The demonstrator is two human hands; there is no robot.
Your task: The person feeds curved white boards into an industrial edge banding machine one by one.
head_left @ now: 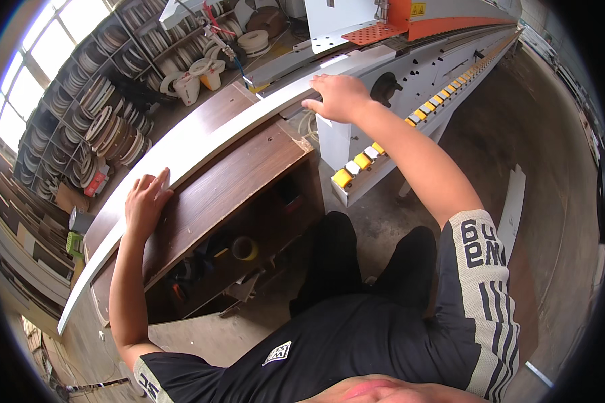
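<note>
A long, narrow white panel [228, 131] lies across a dark brown wooden cabinet [242, 176], its far end reaching onto the bed of a machine. My left hand [146, 203] rests on the panel's nearer left stretch, fingers spread over its top and thumb by the near edge. Farther along, my right hand [341, 97] lies on the panel close to the machine, fingers stretched out and thumb apart. The surface under both palms is hidden.
The white and orange machine [444, 28] has a rail of yellow and white rollers [363, 161] along its near side. Racks of coiled edging tape [101, 127] line the left wall. Tools and a tape roll [245, 248] sit inside the cabinet. A white offcut [513, 208] lies at right.
</note>
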